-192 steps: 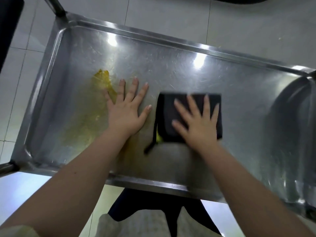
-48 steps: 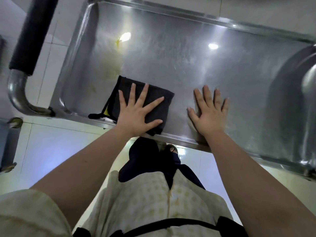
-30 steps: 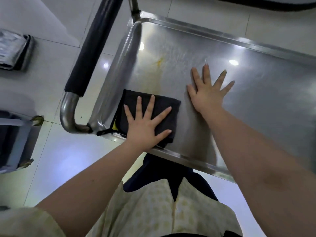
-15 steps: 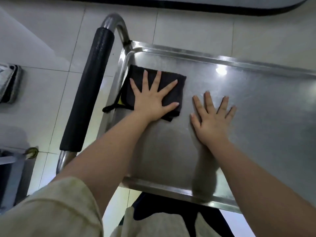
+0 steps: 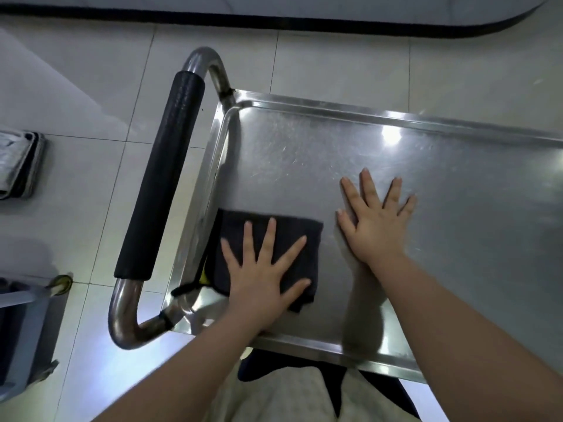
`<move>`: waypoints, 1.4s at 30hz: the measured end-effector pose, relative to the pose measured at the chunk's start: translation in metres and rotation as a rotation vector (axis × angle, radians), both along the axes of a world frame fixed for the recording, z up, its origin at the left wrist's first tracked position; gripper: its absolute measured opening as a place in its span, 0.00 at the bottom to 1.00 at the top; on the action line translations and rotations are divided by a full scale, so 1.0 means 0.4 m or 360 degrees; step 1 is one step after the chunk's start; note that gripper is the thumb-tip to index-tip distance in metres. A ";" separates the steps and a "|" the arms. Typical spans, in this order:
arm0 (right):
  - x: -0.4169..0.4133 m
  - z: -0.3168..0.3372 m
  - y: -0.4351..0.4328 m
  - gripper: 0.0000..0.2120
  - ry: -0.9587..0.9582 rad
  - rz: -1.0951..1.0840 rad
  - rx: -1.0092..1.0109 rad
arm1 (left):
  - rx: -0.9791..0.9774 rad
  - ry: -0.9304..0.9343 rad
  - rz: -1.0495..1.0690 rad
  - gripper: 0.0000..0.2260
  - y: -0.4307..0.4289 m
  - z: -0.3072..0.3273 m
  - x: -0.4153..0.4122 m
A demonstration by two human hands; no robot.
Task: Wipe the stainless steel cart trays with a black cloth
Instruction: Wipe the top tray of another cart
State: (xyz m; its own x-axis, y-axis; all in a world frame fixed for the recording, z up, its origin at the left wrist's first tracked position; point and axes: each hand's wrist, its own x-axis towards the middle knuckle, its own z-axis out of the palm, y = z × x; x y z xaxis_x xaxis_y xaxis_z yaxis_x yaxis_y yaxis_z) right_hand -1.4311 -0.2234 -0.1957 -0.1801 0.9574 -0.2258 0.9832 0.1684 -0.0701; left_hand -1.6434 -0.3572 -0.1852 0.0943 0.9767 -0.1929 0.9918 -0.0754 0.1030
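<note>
The stainless steel cart tray [image 5: 304, 153] fills the right half of the head view, its surface scratched and shiny. A folded black cloth [image 5: 234, 229] with a bit of yellow at its left edge lies in the tray's near left corner, against the left rim. My left hand [image 5: 265, 269] is pressed flat on top of it, fingers spread. My right hand [image 5: 374, 226] rests palm down on the bare steel just right of the cloth, fingers apart, holding nothing.
The cart's push handle [image 5: 164, 178], a steel tube with a black foam grip, runs along the tray's left side. On the tiled floor at left lie a flat tray-like object [image 5: 18, 166] and a grey frame [image 5: 21, 330]. A black-edged surface [image 5: 274, 21] crosses the top.
My left hand has dragged the cloth along the left rim from the far left corner back to the near left corner. The right hand has stayed flat on the tray.
</note>
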 end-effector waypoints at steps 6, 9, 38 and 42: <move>0.006 0.000 0.000 0.29 0.0020 0.0018 0.0029 | 0.0074 0.0011 0.0147 0.33 0.184 0.004 -0.049; 0.009 -0.003 0.001 0.29 0.0031 0.0010 0.0027 | -0.0040 0.0002 0.0256 0.34 0.417 0.000 -0.079; 0.242 0.036 -0.004 0.30 -0.0100 -0.0297 -0.0169 | -0.0132 0.0018 0.0185 0.33 0.190 0.020 0.056; 0.245 0.022 0.003 0.30 -0.0083 -0.0315 -0.0139 | -0.0094 -0.0021 0.0151 0.32 0.318 0.008 0.098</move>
State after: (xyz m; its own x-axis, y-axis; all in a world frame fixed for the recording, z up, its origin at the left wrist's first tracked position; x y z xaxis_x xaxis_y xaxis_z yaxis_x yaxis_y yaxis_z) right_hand -1.3329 -0.2222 -0.1869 0.0233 0.9493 -0.3136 0.9992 -0.0325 -0.0241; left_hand -1.6042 -0.2302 -0.1821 0.0049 0.9684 -0.2495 0.9927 0.0254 0.1178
